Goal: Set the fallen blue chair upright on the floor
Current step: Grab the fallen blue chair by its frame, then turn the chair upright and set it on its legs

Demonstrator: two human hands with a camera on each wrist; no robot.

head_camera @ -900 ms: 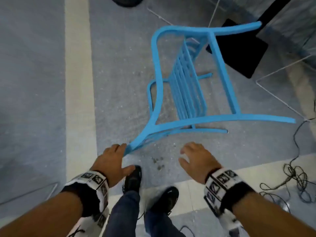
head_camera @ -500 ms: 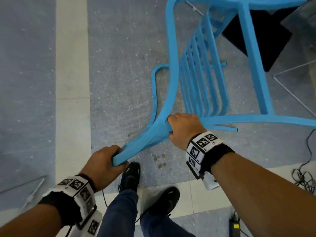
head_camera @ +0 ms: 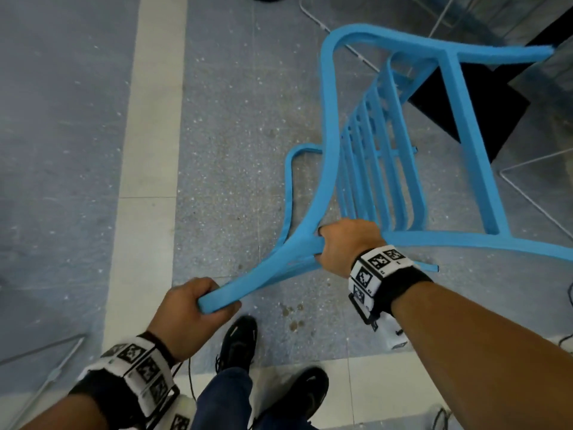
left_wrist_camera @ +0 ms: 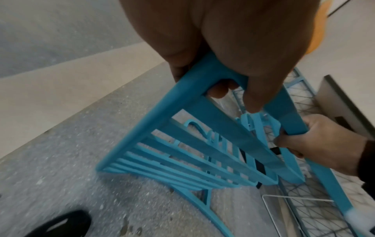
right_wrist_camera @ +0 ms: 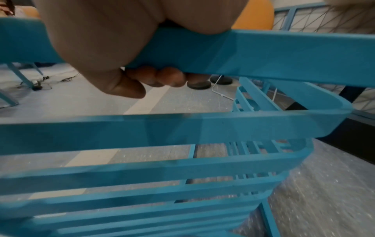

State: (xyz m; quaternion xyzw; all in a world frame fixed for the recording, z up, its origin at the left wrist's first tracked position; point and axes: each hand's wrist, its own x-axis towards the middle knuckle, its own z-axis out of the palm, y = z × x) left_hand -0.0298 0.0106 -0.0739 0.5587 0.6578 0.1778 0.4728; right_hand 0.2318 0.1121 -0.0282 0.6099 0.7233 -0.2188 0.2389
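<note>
One blue chair (head_camera: 369, 169) is held tilted above the grey floor (head_camera: 223, 125), not upright. Its frame is gripped by two hands: the left hand (head_camera: 189, 315) is curled round a bar end, the right hand (head_camera: 347, 243) round the neighbouring rail. Two black shoes (head_camera: 238, 342) are seen below.

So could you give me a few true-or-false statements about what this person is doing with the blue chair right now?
1. Both hands grip the blue chair. True: the left hand and the right hand each curl round its frame.
2. The chair stands upright on its legs. False: it is tilted.
3. The person wears black shoes. True.
4. The chair's seat is a solid panel. False: it is slatted.
</note>
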